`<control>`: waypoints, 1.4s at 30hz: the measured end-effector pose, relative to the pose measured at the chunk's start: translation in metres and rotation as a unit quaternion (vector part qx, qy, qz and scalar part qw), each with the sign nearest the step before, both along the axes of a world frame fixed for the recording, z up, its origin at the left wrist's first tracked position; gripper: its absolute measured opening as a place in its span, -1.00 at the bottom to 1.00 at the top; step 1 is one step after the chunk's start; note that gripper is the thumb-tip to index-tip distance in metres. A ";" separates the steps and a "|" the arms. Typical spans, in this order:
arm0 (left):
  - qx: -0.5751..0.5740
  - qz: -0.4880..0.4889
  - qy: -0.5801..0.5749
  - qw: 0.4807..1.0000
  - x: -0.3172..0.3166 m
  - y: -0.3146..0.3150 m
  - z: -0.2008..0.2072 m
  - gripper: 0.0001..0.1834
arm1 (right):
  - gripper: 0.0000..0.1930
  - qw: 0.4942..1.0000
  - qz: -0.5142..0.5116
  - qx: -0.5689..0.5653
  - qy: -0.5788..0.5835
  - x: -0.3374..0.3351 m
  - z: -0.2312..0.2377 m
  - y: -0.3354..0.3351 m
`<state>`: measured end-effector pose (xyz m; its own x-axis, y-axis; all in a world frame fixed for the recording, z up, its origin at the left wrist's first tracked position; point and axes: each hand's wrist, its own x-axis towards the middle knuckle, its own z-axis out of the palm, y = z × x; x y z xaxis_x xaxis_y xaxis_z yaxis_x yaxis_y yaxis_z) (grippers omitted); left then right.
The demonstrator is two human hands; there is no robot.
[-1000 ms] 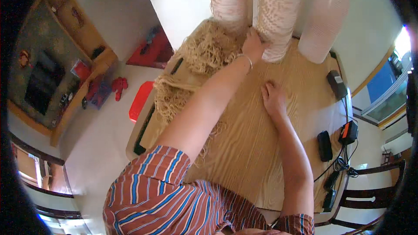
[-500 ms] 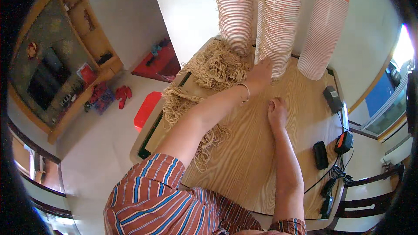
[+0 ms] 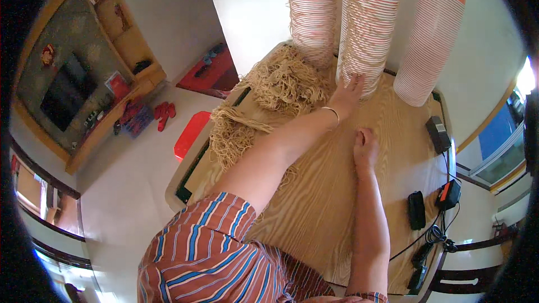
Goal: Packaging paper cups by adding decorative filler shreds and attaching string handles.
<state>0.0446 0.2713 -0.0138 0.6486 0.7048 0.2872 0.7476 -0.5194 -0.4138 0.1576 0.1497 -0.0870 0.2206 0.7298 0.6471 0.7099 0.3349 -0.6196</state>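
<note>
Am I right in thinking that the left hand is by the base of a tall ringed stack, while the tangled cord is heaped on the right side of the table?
Not quite: the tangled cord is heaped on the left side of the table, as the head view shows. The left hand is indeed by the base of a tall ringed stack.

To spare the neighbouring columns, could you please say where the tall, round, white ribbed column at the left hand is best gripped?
Probably around the lower body of the tall white ribbed column, from its near right side: it stands round and upright, the brown tabletop extends on that side, and a similar ribbed column stands close on its left.
</note>
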 end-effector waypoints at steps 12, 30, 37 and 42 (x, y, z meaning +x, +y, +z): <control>-0.016 0.095 -0.110 0.989 0.003 0.075 0.008 -0.15 | -0.89 0.998 0.026 -0.035 0.041 0.009 0.003 0.026; -0.266 -0.119 -0.175 0.941 0.016 -0.160 0.002 -0.41 | -0.85 0.994 -0.022 -0.087 0.068 0.035 0.006 -0.070; -0.262 0.007 -0.390 0.883 0.050 -0.308 -0.046 -0.41 | -0.71 0.990 0.007 -0.118 0.075 0.055 0.016 -0.125; -0.312 -0.004 -0.442 0.841 0.070 -0.339 -0.040 -0.44 | -0.75 0.995 -0.011 -0.030 0.100 0.076 0.002 -0.125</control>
<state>0.1141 -0.0674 -0.0541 0.3813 0.8941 0.2351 0.6146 -0.4351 0.6580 0.2331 0.0243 -0.0850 0.3566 0.7588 0.5451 0.5779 0.2793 -0.7668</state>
